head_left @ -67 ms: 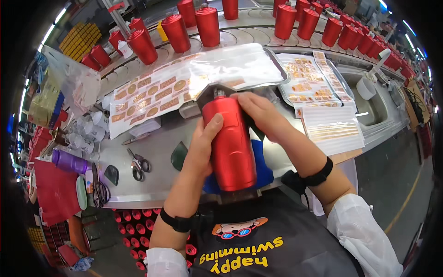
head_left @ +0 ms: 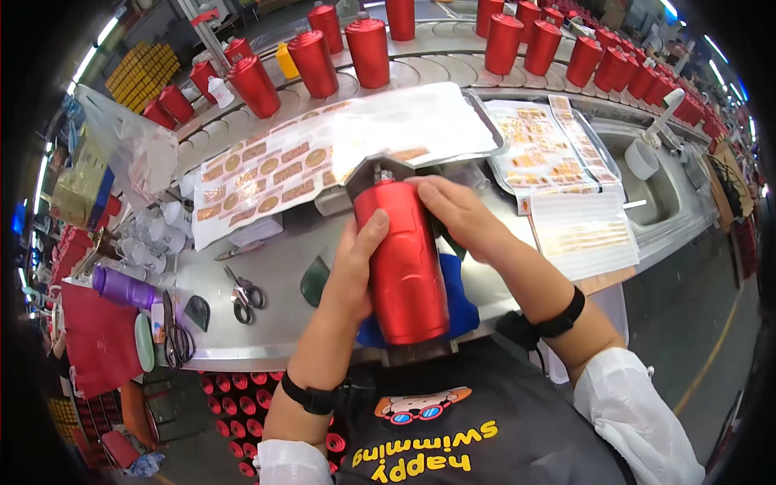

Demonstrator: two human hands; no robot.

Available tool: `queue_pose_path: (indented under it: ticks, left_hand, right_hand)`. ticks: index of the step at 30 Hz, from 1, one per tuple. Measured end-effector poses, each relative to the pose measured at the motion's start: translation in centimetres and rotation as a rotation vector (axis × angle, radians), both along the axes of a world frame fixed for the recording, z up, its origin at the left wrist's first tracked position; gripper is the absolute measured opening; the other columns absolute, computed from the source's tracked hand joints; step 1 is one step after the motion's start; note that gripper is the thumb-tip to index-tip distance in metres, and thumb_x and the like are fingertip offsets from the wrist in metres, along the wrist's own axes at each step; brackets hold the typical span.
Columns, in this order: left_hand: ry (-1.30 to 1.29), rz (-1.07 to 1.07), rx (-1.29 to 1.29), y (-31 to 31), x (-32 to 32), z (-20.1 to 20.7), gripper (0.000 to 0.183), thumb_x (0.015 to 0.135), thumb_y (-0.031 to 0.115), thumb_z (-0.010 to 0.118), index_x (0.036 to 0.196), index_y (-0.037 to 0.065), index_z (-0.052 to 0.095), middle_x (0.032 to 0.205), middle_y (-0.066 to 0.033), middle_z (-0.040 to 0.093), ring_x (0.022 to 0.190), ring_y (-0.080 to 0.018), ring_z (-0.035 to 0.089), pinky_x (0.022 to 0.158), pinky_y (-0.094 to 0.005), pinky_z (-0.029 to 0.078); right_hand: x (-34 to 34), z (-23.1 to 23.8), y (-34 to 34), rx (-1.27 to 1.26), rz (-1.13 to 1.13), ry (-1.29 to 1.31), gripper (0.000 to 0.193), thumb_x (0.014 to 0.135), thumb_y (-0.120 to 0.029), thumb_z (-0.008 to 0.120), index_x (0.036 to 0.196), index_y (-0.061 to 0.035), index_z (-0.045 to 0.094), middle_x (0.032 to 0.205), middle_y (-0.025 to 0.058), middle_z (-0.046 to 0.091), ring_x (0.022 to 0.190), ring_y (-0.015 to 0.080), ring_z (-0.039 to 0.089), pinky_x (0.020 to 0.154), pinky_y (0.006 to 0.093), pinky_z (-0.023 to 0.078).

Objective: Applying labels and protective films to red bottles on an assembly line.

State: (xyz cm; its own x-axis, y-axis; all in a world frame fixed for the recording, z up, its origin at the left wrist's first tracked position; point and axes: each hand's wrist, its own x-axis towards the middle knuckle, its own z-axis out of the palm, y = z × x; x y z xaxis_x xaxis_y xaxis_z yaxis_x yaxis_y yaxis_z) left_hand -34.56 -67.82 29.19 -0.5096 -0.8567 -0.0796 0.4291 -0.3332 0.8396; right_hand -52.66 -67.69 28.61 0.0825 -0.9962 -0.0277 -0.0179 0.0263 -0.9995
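Note:
A shiny red bottle point(head_left: 408, 275) lies in front of me, its narrow metallic neck pointing away from my body. My left hand point(head_left: 356, 263) grips the bottle's left side, thumb laid across the top and the other fingers mostly hidden beneath. On the upper right, my right hand point(head_left: 457, 212) is closed about the bottle's shoulder near the neck. Under the bottle are a blue cloth point(head_left: 461, 303) and a metal holder point(head_left: 368, 170), whose angled plate shows behind the neck.
Beyond my hands lie a sheet of gold decals point(head_left: 275, 171) and a tray of decals point(head_left: 537, 153). Scissors point(head_left: 245, 297) and a dark green scraper point(head_left: 315, 280) lie to the left. Red bottles point(head_left: 368, 52) line the conveyor point(head_left: 436, 69) at the back. A sink point(head_left: 659, 190) is at right.
The view has shifted slightly, so the scene sits a little lower in the picture. Both hands keep their places on the red bottle.

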Motion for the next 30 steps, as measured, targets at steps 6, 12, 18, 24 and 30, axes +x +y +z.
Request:
queue_pose_path:
  ticks: [6, 12, 18, 24, 30]
  left_hand:
    - [0.027, 0.061, 0.030, -1.0, -0.3, -0.4, 0.045, 0.092, 0.033, 0.060, 0.122, 0.002, 0.047, 0.103, -0.0094, 0.061, 0.088, -0.0155, 0.063, 0.078, -0.0296, 0.053]
    - [0.054, 0.003, 0.109, -1.1, 0.3, -1.7, 0.041, 0.096, 0.033, 0.052, 0.124, 0.002, 0.048, 0.108, -0.0113, 0.062, 0.091, -0.0182, 0.064, 0.080, -0.0323, 0.054]
    - [-0.066, 0.091, 0.067, -0.9, 0.7, -2.6, 0.057, 0.097, 0.046, 0.045, 0.129, -0.001, 0.045, 0.113, -0.0167, 0.062, 0.095, -0.0268, 0.065, 0.083, -0.0404, 0.054]
    - [-0.076, 0.090, 0.044, -0.7, 0.9, -2.8, 0.061, 0.096, 0.049, 0.045, 0.131, -0.001, 0.044, 0.118, -0.0168, 0.059, 0.103, -0.0268, 0.062, 0.088, -0.0399, 0.051]
    - [-0.135, 0.078, -0.011, -0.5, 1.2, -3.4, 0.068, 0.095, 0.055, 0.043, 0.135, 0.000, 0.041, 0.123, -0.0179, 0.056, 0.106, -0.0286, 0.060, 0.090, -0.0419, 0.050]
  right_hand:
    - [-0.3, 0.1, -0.4, -0.029, -0.009, -0.004, 0.044, 0.098, -0.031, 0.049, 0.129, 0.0002, 0.051, 0.120, 0.0123, 0.058, 0.106, 0.0199, 0.056, 0.091, 0.0316, 0.045]
    - [-4.8, 1.2, 1.4, -0.444, 0.109, 0.543, 0.036, 0.095, -0.016, 0.052, 0.128, -0.0008, 0.050, 0.122, 0.0158, 0.054, 0.113, 0.0280, 0.054, 0.094, 0.0341, 0.044]
    - [-16.2, 3.0, 1.4, -0.338, 0.030, 1.017, 0.028, 0.087, -0.008, 0.057, 0.115, -0.0028, 0.061, 0.112, 0.0151, 0.061, 0.106, 0.0298, 0.058, 0.091, 0.0360, 0.046]
    - [-29.4, 2.6, -5.6, 0.211, -0.206, 1.541, 0.037, 0.083, -0.006, 0.052, 0.118, -0.0090, 0.064, 0.116, 0.0179, 0.063, 0.108, 0.0315, 0.060, 0.091, 0.0398, 0.048]
    - [-33.1, -1.3, -15.2, 0.325, -0.247, 1.785, 0.038, 0.083, -0.006, 0.053, 0.118, -0.0146, 0.063, 0.123, 0.0191, 0.055, 0.111, 0.0412, 0.055, 0.098, 0.0468, 0.043]
